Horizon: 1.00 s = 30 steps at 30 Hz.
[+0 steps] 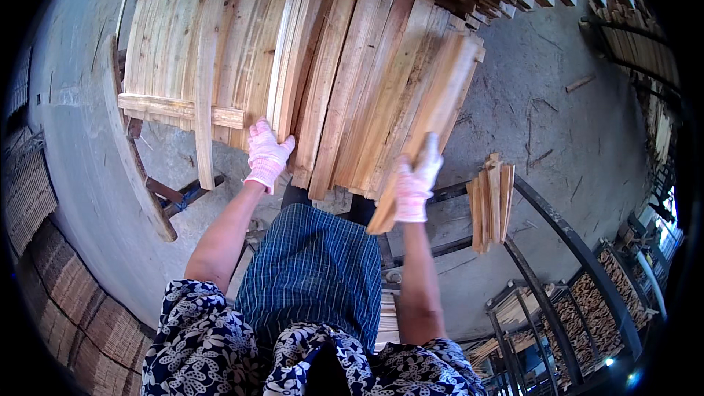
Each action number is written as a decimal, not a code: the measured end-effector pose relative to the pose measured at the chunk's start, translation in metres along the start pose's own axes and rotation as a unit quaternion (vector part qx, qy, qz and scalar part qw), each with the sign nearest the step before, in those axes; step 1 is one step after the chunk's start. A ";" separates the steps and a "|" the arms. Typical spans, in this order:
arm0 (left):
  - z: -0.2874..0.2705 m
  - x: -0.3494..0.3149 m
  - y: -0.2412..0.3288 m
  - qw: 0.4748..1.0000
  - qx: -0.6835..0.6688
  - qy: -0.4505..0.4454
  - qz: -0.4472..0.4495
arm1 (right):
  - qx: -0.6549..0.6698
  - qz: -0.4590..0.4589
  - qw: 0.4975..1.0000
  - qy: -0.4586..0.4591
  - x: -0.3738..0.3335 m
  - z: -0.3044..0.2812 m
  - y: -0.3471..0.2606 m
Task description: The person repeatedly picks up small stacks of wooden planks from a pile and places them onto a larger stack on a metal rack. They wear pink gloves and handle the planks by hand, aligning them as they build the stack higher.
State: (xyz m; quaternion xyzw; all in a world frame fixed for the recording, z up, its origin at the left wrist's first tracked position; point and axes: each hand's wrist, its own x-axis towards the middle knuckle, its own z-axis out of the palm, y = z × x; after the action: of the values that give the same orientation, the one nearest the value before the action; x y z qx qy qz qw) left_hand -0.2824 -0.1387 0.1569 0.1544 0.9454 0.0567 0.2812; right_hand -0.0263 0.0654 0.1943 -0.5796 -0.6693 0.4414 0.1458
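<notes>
A loose pile of long pale wooden slats [345, 81] lies in front of me, fanned out over a metal frame. My left hand [265, 155], in a pink and white glove, grips the near end of one slat at the pile's left-centre. My right hand [416, 180], gloved the same way, holds a small bundle of slats [433, 114] that slants up to the right, lifted a little above the others.
A nailed slat panel [180, 59] lies at the left on a curved plank [128, 154]. A short stack of slats [491, 202] rests on the dark metal rack [565, 235] to my right. More wood stacks line the top and left edges. Concrete floor surrounds the area.
</notes>
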 end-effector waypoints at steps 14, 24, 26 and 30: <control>-0.023 -0.010 0.039 0.999 -0.032 -0.020 -0.019 | -0.427 -0.081 0.901 -0.007 0.092 -0.020 -0.005; -0.074 -0.046 -0.011 0.960 -0.273 -0.034 0.043 | -0.151 0.052 0.987 -0.009 0.017 0.130 -0.112; -0.098 -0.042 -0.033 0.937 -0.349 0.004 0.032 | -0.122 0.033 0.992 0.001 0.019 0.114 -0.110; -0.174 -0.003 -0.102 0.965 -0.252 0.066 0.004 | -0.106 0.004 0.994 0.018 0.000 0.096 -0.157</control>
State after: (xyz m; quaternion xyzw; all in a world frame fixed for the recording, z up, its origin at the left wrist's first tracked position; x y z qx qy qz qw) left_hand -0.4021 -0.2396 0.2836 0.0783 0.9165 0.3043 0.2477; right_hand -0.1959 0.0346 0.2589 -0.6021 -0.7074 0.3581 0.0938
